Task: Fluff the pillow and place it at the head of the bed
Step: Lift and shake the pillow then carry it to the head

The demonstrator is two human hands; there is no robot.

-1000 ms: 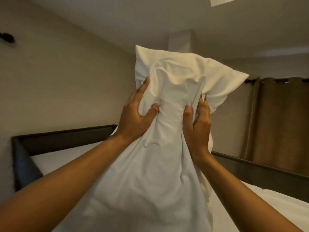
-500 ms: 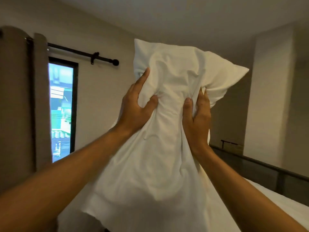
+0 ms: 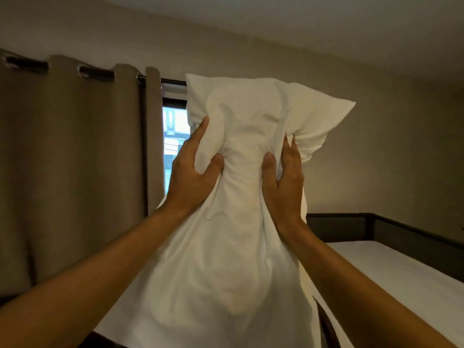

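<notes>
A white pillow (image 3: 241,222) hangs upright in front of me, held up in the air at chest height. My left hand (image 3: 190,174) squeezes its left side and my right hand (image 3: 283,177) squeezes its right side, pinching the pillow into a narrow waist below its top corners. The lower part of the pillow sags wide between my forearms. The bed (image 3: 391,270) with its white sheet lies at the lower right, below and behind the pillow.
A dark bed frame (image 3: 351,226) runs along the wall at the right. Brown curtains (image 3: 67,159) cover the left, with a strip of bright window (image 3: 173,136) behind the pillow's left edge. A beige wall (image 3: 389,146) fills the right.
My view has swung across the room: the window and curtains have shifted rightward in view, and the bed's corner now shows at the right. Both hands keep the same grip on the pillow.
</notes>
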